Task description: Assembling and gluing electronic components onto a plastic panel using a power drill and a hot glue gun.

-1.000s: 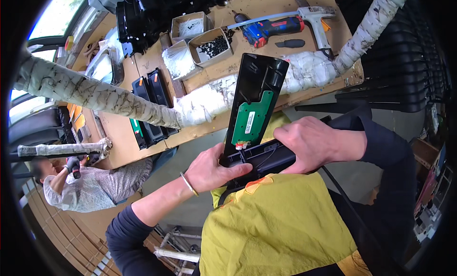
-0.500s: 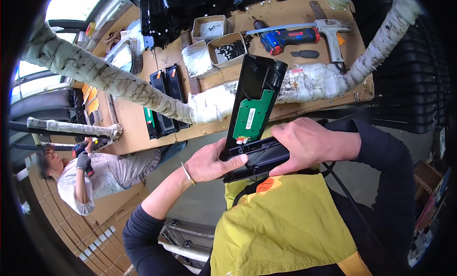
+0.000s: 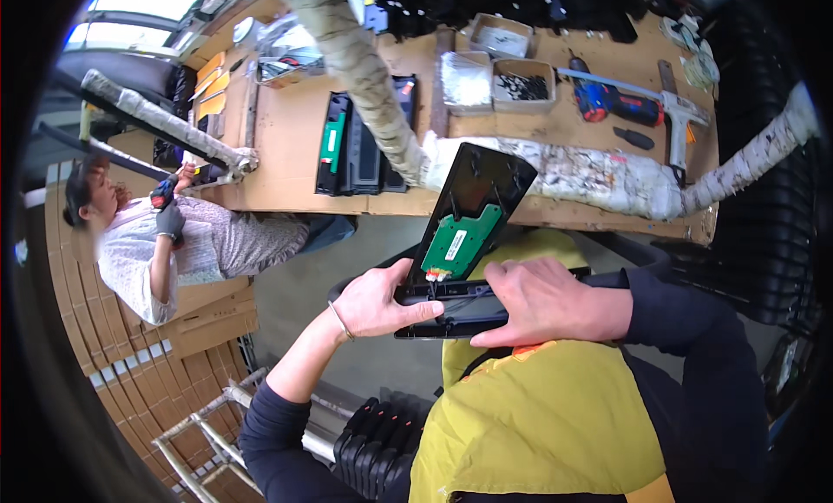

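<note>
Close to my body I hold a black plastic housing [image 3: 464,314] in both hands. My left hand [image 3: 377,302] grips its left end, thumb lying over the top. My right hand [image 3: 548,302] is closed round its right part, hiding much of that side. A black panel [image 3: 490,175] stands tilted up from the far side of the housing, leaning to the right. On its inner face sits a green circuit board [image 3: 458,243] with a white label. Small red and white connectors [image 3: 438,276] show at the board's lower end, with thin wires running toward the housing.
A wrapped bar [image 3: 590,173] runs along the near edge of the cardboard-covered table [image 3: 295,147]. Beyond it lie black housings [image 3: 364,151], boxes of small parts [image 3: 523,86], a drill [image 3: 620,104] and a glue gun [image 3: 681,125]. At left, another person [image 3: 208,243] holds a power driver.
My view has swung, so the table and its tools appear farther right. The housing now lies more level in my hands. Both hands still grip it.
</note>
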The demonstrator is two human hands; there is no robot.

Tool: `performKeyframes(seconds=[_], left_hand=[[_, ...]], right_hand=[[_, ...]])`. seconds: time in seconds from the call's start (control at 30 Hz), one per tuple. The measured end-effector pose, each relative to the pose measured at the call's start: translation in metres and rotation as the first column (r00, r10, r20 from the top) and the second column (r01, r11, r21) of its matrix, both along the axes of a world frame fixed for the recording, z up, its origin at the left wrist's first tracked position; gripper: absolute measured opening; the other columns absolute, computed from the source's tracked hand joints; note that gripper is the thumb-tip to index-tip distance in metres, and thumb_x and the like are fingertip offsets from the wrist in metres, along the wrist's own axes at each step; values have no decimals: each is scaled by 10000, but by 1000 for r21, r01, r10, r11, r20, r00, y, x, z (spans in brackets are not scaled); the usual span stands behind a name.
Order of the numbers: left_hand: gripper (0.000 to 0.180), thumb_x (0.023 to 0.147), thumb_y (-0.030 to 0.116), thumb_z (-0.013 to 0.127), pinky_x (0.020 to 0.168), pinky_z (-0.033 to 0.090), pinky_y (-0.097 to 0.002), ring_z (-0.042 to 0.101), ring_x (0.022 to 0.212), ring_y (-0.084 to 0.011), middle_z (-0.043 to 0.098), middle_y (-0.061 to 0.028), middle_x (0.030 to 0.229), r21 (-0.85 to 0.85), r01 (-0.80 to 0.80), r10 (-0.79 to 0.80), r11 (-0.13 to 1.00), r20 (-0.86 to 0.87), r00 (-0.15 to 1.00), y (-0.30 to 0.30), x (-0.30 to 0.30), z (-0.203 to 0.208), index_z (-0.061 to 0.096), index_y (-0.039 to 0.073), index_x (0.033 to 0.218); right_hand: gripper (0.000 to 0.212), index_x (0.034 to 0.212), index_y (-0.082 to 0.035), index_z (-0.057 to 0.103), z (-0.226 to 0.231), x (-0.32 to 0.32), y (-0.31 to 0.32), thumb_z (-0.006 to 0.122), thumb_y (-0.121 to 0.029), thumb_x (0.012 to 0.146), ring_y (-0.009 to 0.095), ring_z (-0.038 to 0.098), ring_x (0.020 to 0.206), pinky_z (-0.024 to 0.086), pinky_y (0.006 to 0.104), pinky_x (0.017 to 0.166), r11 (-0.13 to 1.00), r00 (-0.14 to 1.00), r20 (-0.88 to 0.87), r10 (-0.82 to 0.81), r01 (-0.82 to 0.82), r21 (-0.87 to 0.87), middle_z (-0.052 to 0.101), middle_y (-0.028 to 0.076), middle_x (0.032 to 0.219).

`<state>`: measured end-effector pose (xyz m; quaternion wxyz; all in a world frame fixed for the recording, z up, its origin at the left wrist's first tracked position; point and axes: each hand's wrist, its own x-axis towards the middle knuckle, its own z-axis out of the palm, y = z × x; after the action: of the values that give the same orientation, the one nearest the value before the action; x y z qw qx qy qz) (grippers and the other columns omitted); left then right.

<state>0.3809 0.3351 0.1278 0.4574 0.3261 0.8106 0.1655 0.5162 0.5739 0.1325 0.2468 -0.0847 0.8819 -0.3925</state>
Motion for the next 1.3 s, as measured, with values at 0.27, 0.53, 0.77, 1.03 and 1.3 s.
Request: performKeyframes(seconds=[0.27, 0.53, 0.77, 1.03, 1.3], left_hand=[[467, 940, 472, 515, 652, 473, -505, 614, 746, -466, 629, -248, 745, 33, -152, 155, 988, -122, 980, -121, -53, -5, 557, 11, 877], [498, 1019, 443, 322, 703, 453, -560, 591, 818, -502, 612, -290, 791, 2, -212, 204, 977, -290, 935, -265, -166, -67, 571, 32, 887], [524, 1007, 477, 342, 700, 439, -557, 580, 833, -503, 611, -282, 802, 41, -202, 204, 978, -332, 921, -319, -236, -105, 593, 34, 884], [457, 1008, 381, 338, 719, 432, -551, 569, 856, -503, 603, -287, 825, 55, -132, 143, 990, -344, 928, -319, -290, -111, 554, 14, 840], [557, 1004, 495, 347, 735, 457, -548, 591, 866, -480, 631, -278, 857, -11, -136, 120, 991, -400, 909, -309, -296, -111, 622, 20, 908]], right_hand=[[621, 855, 55, 579, -10, -77, -119, 761, -520, 707, 365, 685, 716, 558, 436, 680, 998, 996, -70, 51, -49, 24, 666, 203, 734], [653, 829, 66, 613, -63, -195, -256, 765, -551, 679, 372, 686, 716, 558, 439, 667, 1000, 984, -177, 14, -14, 0, 671, 208, 727], [654, 827, 66, 618, -107, -260, -316, 778, -541, 643, 371, 688, 723, 559, 423, 673, 1000, 979, -202, -15, 11, -20, 675, 200, 721], [697, 867, 67, 613, -109, -300, -326, 759, -585, 669, 381, 691, 771, 560, 435, 711, 999, 990, -134, -41, 41, -1, 681, 219, 767], [721, 864, 66, 586, -122, -304, -326, 722, -625, 711, 376, 681, 699, 549, 444, 659, 997, 988, -151, -26, 38, 71, 666, 202, 727]])
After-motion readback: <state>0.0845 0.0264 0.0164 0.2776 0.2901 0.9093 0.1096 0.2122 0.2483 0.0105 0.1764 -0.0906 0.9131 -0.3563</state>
